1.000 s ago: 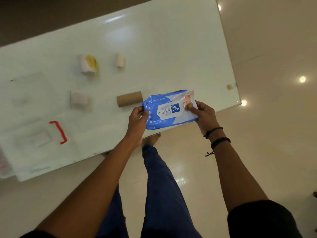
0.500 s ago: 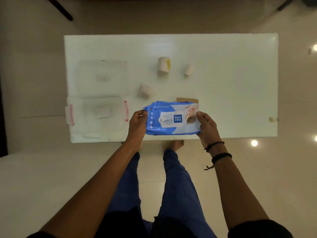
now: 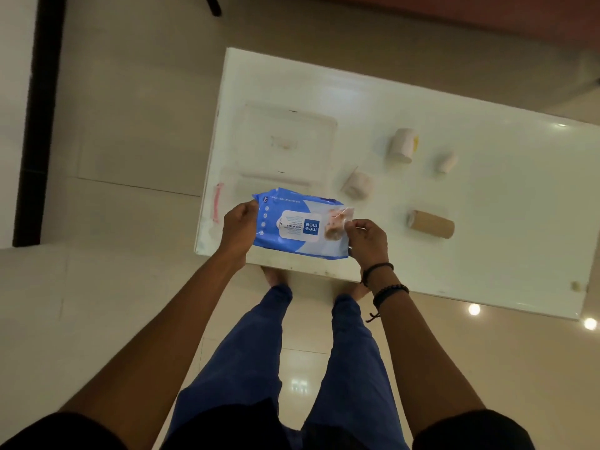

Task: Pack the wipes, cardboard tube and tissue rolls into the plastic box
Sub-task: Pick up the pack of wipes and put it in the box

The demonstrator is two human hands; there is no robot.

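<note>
I hold a blue pack of wet wipes by its two ends, my left hand on the left end and my right hand on the right. The pack hovers over the clear plastic box with red latches at the table's near left corner, hiding most of it. A brown cardboard tube lies on the table to the right of my right hand. Three tissue rolls lie farther back: one near the pack, a larger one with yellow, and a small one.
The clear box lid lies flat on the white table behind the box. The table's near edge runs just under my hands. My legs and feet stand on the tiled floor below it.
The pack has moved left, from beside the cardboard tube to over the plastic box, still held by both hands. The view has swung, so the table now appears tilted.
</note>
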